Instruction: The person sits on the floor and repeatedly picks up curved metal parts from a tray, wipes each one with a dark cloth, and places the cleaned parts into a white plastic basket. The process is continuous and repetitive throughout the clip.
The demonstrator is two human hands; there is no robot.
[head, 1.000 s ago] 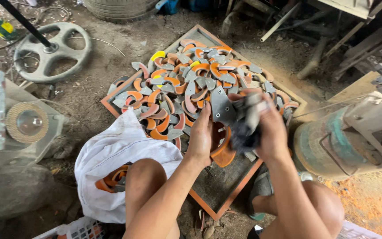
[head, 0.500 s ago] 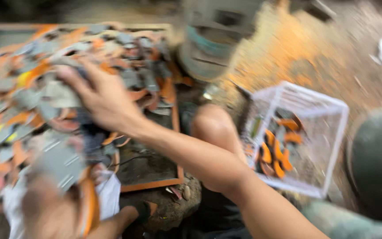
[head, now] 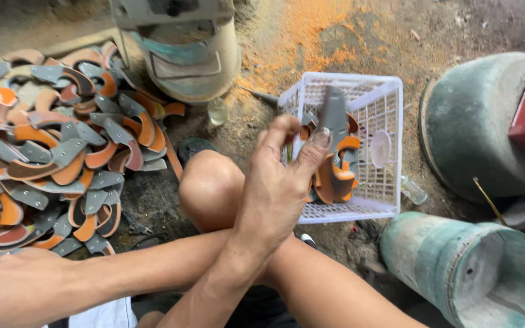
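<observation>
So the right hand (head: 277, 182) is pinching a grey curved metal piece (head: 334, 115) over the white plastic basket (head: 384, 97), which has more orange-and-grey pieces inside. Left hand is out of frame, only its forearm (head: 92, 279) shows by the big pile (head: 50, 146).

Your single head-worn view looks steeply down at close range, white basket (head: 377, 109) toward 1 o'clock, curved-piece pile (head: 56, 146) toward 9 o'clock.

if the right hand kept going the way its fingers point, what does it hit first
Most likely the white plastic basket. The right hand holds a grey curved piece over it, fingers aimed up and right, towards the orange and grey pieces inside. Depth is unclear, so it may meet those pieces before the far wall.
</observation>
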